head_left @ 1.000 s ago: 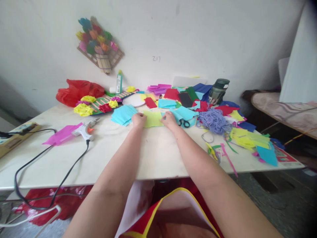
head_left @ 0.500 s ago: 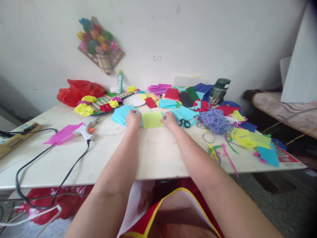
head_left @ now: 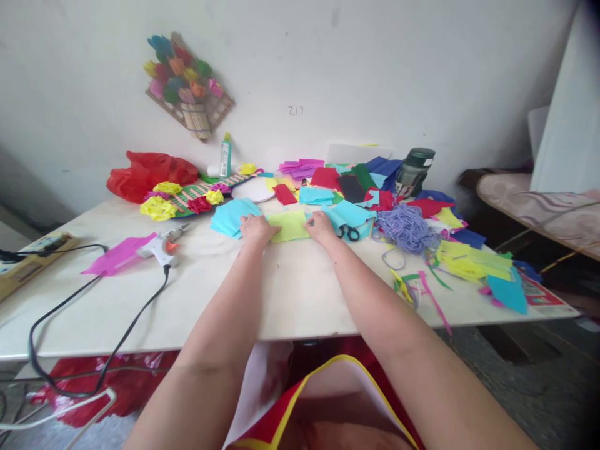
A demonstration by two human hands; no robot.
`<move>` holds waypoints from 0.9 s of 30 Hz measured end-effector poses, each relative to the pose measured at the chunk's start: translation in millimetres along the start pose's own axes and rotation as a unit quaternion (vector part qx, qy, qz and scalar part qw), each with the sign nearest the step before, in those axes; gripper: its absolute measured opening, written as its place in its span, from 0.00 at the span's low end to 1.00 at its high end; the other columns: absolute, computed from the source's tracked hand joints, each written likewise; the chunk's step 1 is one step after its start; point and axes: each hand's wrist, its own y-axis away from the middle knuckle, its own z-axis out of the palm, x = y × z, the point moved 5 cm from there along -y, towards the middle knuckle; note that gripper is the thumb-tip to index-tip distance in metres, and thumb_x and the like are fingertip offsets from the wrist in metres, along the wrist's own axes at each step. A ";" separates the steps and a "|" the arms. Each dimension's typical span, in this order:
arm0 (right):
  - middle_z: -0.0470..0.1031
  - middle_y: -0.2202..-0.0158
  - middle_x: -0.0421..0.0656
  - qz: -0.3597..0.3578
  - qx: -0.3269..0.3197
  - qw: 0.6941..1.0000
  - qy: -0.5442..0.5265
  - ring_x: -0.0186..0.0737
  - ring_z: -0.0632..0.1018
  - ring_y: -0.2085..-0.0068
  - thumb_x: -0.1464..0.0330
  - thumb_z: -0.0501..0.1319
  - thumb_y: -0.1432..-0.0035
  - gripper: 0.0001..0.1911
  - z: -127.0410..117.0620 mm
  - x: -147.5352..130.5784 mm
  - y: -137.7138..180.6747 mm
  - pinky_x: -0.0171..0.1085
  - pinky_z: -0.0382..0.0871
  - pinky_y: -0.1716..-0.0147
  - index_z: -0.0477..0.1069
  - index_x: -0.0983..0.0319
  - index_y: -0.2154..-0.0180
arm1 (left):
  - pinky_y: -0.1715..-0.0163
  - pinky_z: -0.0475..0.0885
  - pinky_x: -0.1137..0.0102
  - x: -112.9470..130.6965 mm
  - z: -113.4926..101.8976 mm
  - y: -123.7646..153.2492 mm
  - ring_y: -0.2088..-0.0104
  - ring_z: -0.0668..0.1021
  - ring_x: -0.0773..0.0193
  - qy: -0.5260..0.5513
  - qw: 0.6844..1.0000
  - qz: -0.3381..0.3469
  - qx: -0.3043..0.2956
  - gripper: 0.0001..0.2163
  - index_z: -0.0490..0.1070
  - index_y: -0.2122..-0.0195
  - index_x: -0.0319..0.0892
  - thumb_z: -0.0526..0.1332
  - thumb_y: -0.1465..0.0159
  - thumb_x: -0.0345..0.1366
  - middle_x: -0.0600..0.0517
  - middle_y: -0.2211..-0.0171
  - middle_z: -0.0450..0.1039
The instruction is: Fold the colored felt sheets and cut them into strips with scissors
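Note:
A light green paper sheet (head_left: 289, 225) lies flat on the white table (head_left: 300, 294) in front of me. My left hand (head_left: 256, 229) rests on its left edge, fingers curled down onto the paper, beside a stack of cyan paper (head_left: 230, 217). My right hand (head_left: 320, 226) presses the sheet's right edge with closed fingers. Black-handled scissors (head_left: 349, 233) lie just right of my right hand on more cyan paper.
A glue gun (head_left: 162, 245) with a black cord (head_left: 94, 331) and a pink sheet (head_left: 117, 255) lie left. Purple yarn (head_left: 405, 227), coloured paper scraps, a dark jar (head_left: 413, 171), a glue bottle (head_left: 225, 155), paper flowers (head_left: 162, 203) and a red bag (head_left: 147, 170) crowd the back and right.
My left hand went left onto the cyan stack half a second ago, then came back to the green sheet's left edge. The right hand stayed on the right edge.

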 end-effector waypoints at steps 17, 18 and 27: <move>0.72 0.56 0.51 -0.013 0.004 1.000 0.015 0.40 0.72 0.51 0.76 0.56 0.48 0.08 -1.5 -1.3 1.6 0.32 0.60 0.49 0.75 0.66 0.68 | 0.54 0.64 0.56 -7.0 1.8 -5.6 0.49 0.65 0.44 0.047 0.998 -0.004 0.036 0.12 0.77 0.64 0.43 0.58 0.46 0.40 0.40 0.53 0.69; 0.72 0.55 0.51 -0.010 0.000 1.000 0.014 0.40 0.72 0.51 0.76 0.57 0.48 0.09 -1.8 -1.1 1.8 0.32 0.60 0.49 0.75 0.66 0.68 | 0.54 0.64 0.55 -7.0 1.9 -6.0 0.48 0.65 0.44 0.046 0.998 -0.003 0.038 0.12 0.76 0.63 0.43 0.57 0.45 0.40 0.40 0.53 0.69; 0.72 0.55 0.48 0.008 -0.010 1.000 -0.004 0.41 0.73 0.52 0.76 0.58 0.51 0.11 -0.9 1.3 -0.7 0.35 0.62 0.50 0.74 0.64 0.64 | 0.59 0.67 0.59 -7.4 -1.6 -6.5 0.53 0.73 0.46 0.073 0.997 -0.037 0.007 0.20 0.71 0.56 0.42 0.60 0.45 0.48 0.39 0.54 0.72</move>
